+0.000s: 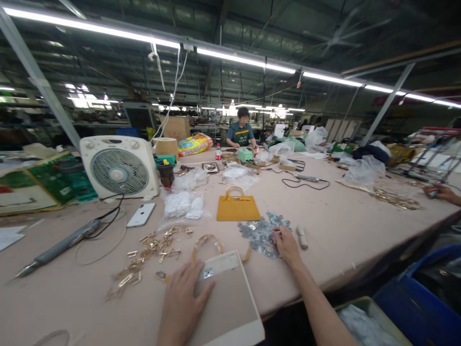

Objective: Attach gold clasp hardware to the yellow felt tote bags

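Note:
My left hand [183, 300] lies flat with fingers spread on a beige handbag [230, 302] at the near edge of the long pink table [342, 226]. The bag's looped handle [207, 240] points away from me, and a small silver plate [208, 273] sits near its top. My right hand [285, 245] reaches into a pile of small silver metal pieces [261, 233], fingertips curled down onto them. A yellow handbag [237, 207] lies flat just beyond the pile. A small grey cylinder [302, 237] rests right of my right hand.
Gold metal fittings [147, 252] are scattered at left. A grey corded tool [57, 247], a white phone [140, 214], a white box fan [119, 166] and plastic bags [183, 204] lie further back. A person [241, 129] works at the far end; another person's hand [441, 192] shows at right. Blue bin [425, 298] below.

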Tool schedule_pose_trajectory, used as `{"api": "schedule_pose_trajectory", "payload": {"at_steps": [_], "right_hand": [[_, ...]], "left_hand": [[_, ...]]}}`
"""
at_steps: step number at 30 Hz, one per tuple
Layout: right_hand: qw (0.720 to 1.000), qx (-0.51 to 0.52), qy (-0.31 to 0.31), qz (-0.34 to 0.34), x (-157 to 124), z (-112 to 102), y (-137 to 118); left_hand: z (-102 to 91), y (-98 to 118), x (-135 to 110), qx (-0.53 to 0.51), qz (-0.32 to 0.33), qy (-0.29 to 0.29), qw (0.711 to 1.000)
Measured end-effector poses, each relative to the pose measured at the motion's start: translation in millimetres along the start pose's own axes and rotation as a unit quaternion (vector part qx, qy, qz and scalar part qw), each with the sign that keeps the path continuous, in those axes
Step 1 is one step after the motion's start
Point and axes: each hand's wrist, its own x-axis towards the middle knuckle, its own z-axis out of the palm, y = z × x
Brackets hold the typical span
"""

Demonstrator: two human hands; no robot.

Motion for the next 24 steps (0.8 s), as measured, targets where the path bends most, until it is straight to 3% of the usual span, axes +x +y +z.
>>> {"api": "schedule_pose_trajectory", "payload": {"at_steps": [5, 8, 11, 13, 17, 20, 24], "right_hand": [[0.991, 0.032, 0.120, 0.046, -8.8, -2.2, -3.9], [0.982, 0.039, 0.187, 0.011, -17.1, -2.5, -16.6], [0.971, 0.048, 0.232, -0.025, -26.8, 2.6, -39.9], [0.965, 0.077, 0.252, -0.012, -33.7, 10.9, -58.7], [0.949, 0.204, 0.230, 0.075, -48.1, 34.2, -94.1], [0.935, 0.280, 0.180, 0.121, -58.7, 48.4, -113.5], [0.921, 0.347, 0.092, 0.154, -69.1, 58.0, -127.4]], "left_hand": [[-9.8, 5.4, -6.4, -0.004, 0.016, 0.016, 1.000], [-15.0, 13.9, -6.2, -0.007, 0.042, 0.022, 0.999], [-16.7, 31.5, 1.6, -0.043, 0.082, -0.008, 0.996], [-14.4, 46.4, 11.0, -0.074, 0.098, -0.047, 0.991], [-0.6, 68.2, 32.7, -0.091, 0.065, -0.102, 0.988], [11.0, 71.6, 43.3, -0.100, 0.026, -0.102, 0.989], [14.4, 69.4, 43.9, -0.109, 0.025, -0.097, 0.989]]}}
